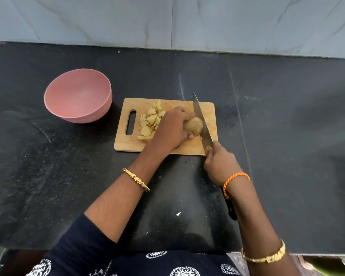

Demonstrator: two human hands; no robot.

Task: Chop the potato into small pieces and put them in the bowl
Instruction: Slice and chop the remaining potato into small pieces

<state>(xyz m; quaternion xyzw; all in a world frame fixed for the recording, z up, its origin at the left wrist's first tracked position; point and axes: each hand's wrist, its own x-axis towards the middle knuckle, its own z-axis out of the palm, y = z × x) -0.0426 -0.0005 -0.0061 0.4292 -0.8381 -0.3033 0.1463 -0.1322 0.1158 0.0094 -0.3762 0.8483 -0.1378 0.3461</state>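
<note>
Seen from above, a person in a dark patterned top stands at a black counter [287,136], both forearms reaching forward. Nearest, the right hand [220,165], with an orange thread at the wrist, is wrapped tightly around the handle of a large knife [202,121]. The dark handle end pokes out behind the wrist, and the long blade angles forward over the board.

Just beyond, the left hand [172,129], a gold bangle on its wrist, is curled over the uncut part of the potato [194,126] and pins it on a wooden chopping board [207,110]. The blade lies against the potato's right side, very near the left thumb and fingertips.

On the board's left half, beside its handle slot, sits a heap of pale chopped pieces [149,122], partly hidden by the left hand.

Further off to the left, apart from the board, stands a pink bowl [78,98], with nothing in it. A pale tiled wall runs behind.

To cut well here, the holding fingertips should probably tuck back from the edge, the potato should stay steady, and slices should stay thin enough to match the pieces already cut.
</note>
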